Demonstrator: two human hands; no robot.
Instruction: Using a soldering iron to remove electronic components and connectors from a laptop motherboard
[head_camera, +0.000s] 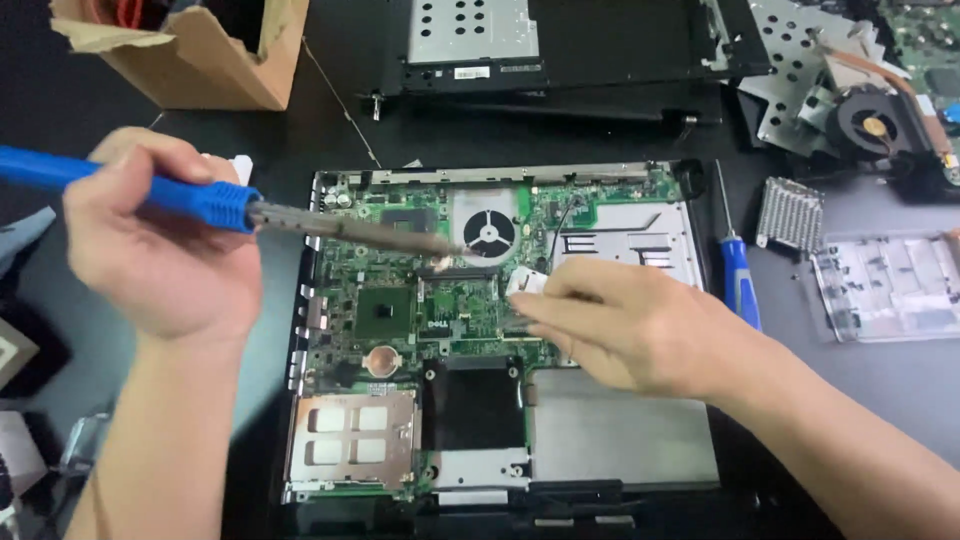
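Observation:
An opened laptop base with a green circuit board (385, 300) lies in the middle of the dark table. My left hand (160, 240) grips the blue handle of a soldering iron (215, 203); its metal tip reaches right to a spot on the board just left of the round fan (490, 232). My right hand (620, 320) rests flat over the board's right part, its fingertips pinching a small silver-white piece (527, 283) near the tip.
A blue-handled screwdriver (738, 275) lies right of the laptop. A metal heatsink (792, 212), a clear plastic tray (890, 285) and a fan assembly (875, 125) sit at right. A cardboard box (215, 55) stands top left, another laptop shell (560, 50) at top.

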